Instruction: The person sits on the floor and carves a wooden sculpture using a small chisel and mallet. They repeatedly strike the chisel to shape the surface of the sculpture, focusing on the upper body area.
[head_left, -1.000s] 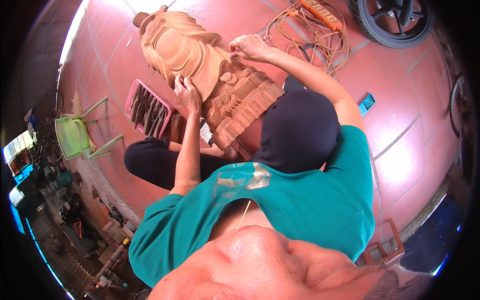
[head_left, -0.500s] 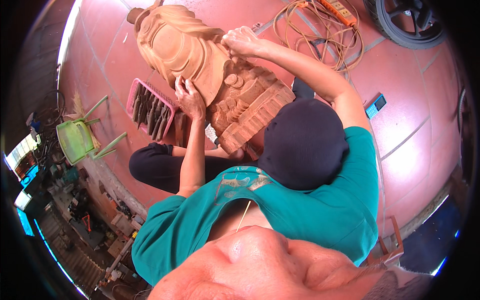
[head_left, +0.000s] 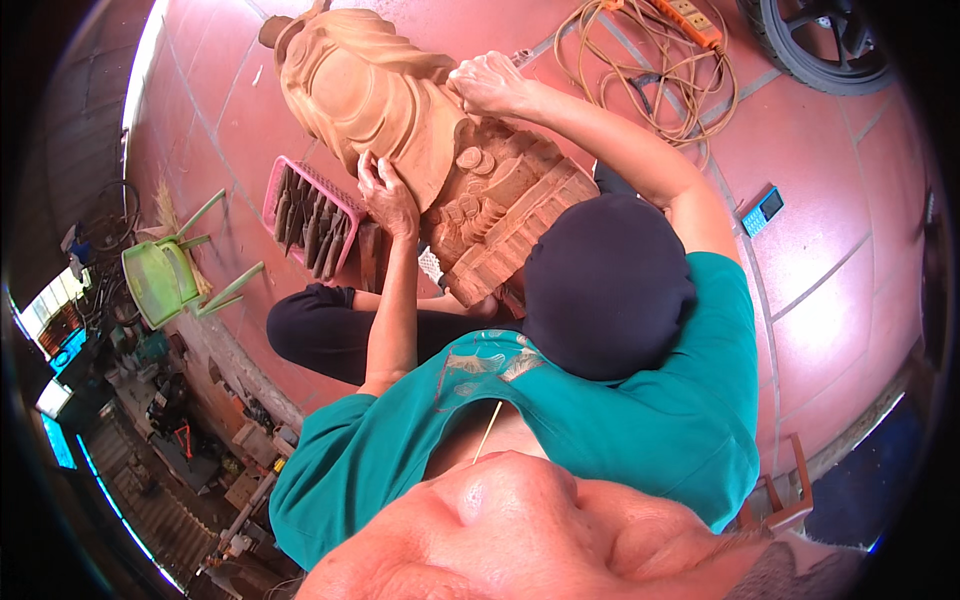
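A carved brown wooden statue [head_left: 365,95] lies tilted in front of me, with draped robe folds at its far end. Its near end is a carved base [head_left: 520,225] with round coin-like shapes, close to my bent knee. On the statue's left edge rest the fingers of my left hand [head_left: 390,200], stretched out and slightly apart. My right hand [head_left: 490,85] is closed against the opposite edge of the robe. Whatever its fingers may hold is hidden from view.
Left of the statue stands a pink plastic basket [head_left: 352,232] of dark carving tools. A green plastic chair [head_left: 160,280] lies farther left. Coiled cable [head_left: 650,85] with an orange power strip [head_left: 688,22], a wheel [head_left: 815,45] and a blue phone [head_left: 762,211] are on the right.
The whole view has shifted slightly, so the surroundings sit a little farther right. Both hands stay at about the same places on the statue.
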